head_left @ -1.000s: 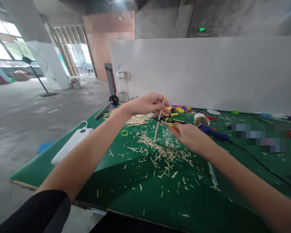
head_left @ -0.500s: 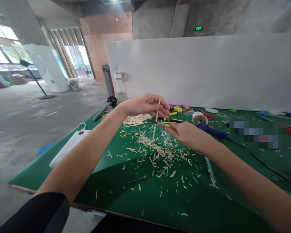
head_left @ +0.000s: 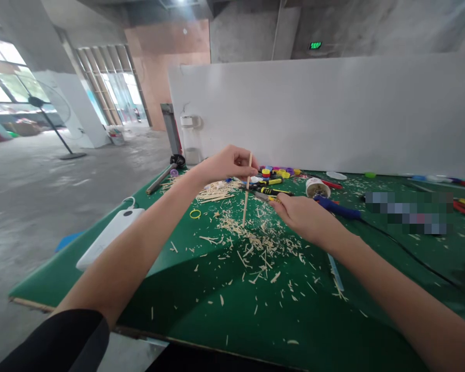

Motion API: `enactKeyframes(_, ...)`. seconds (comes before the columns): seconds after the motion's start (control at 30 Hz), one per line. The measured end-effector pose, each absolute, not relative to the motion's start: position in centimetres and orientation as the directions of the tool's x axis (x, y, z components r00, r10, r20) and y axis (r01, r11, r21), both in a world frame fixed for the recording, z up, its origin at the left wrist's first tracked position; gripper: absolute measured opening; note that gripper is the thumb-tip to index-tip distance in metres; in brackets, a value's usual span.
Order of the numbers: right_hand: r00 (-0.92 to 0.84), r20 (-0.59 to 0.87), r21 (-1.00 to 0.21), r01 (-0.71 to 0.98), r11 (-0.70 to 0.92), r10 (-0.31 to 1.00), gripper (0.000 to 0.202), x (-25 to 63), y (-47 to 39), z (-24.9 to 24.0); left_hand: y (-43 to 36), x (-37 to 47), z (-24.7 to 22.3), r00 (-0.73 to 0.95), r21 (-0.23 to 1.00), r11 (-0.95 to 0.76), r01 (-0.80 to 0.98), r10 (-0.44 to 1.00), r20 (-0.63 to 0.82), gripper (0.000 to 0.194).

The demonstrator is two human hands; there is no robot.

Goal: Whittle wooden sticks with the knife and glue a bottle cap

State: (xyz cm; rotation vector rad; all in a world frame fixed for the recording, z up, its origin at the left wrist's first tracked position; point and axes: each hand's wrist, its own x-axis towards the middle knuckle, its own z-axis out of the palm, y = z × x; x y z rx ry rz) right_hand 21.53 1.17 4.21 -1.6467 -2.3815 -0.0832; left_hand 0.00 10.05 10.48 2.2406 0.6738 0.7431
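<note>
My left hand (head_left: 229, 164) is closed in a pinch near the top of a thin wooden stick (head_left: 245, 209). The stick stands nearly upright, its lower end down at the wood shavings (head_left: 269, 243) on the green tabletop. In my closed right hand (head_left: 298, 211) is a utility knife (head_left: 262, 196) with a partly yellow handle. Its blade points left and crosses the stick below my left fingers; whether the edge bites into the wood I cannot tell.
Wooden sticks (head_left: 215, 194) lie behind my left wrist. A blue glue gun (head_left: 339, 207) with a black cord rests right, beside a white cup (head_left: 318, 188). A white power bank (head_left: 110, 238) sits left, near a yellow ring (head_left: 195, 214). A white panel (head_left: 321, 113) stands behind.
My left fingers have drawn in and up, uncovering coloured caps behind them. The stick stands a little more upright. The knife has shifted slightly right relative to the stick.
</note>
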Motion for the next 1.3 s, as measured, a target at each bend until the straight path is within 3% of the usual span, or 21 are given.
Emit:
enactKeyframes(0.17,-0.306,0.238,-0.081,0.939,0.333,0.922,0.049,20.8,1.3,3.5,10.2,-0.1,10.2,0.655,0.806,-0.545,0.23,0.699,0.286,0.029)
enactKeyframes(0.43,-0.328,0.189,-0.144,0.923,0.356,0.926,0.048,20.5,1.7,4.1,8.9,-0.3,10.7,0.767,0.843,-0.517,0.145,0.597,0.234,0.018)
enactKeyframes(0.63,-0.386,0.136,-0.191,0.893,0.407,0.912,0.053,20.9,1.7,5.2,8.3,-0.4,11.2,0.846,0.833,-0.539,0.122,0.496,0.197,0.018)
enactKeyframes(0.77,-0.412,0.099,-0.193,0.885,0.424,0.906,0.053,21.1,1.7,5.5,8.0,-0.2,11.3,0.834,0.814,-0.553,0.175,0.523,0.175,0.02)
enactKeyframes(0.93,-0.361,0.094,-0.25,0.894,0.373,0.928,0.055,21.0,1.7,5.5,8.5,0.6,10.8,0.748,0.747,-0.631,0.208,0.595,0.294,0.018)
enactKeyframes(1.17,-0.367,0.009,-0.216,0.908,0.36,0.93,0.055,20.9,1.7,6.5,8.8,0.4,10.6,0.73,0.687,-0.687,0.237,0.592,0.34,0.029)
enactKeyframes(1.3,-0.418,-0.024,-0.126,0.902,0.412,0.908,0.052,21.2,2.1,7.5,8.5,0.1,11.0,0.754,0.702,-0.678,0.215,0.573,0.322,0.03)
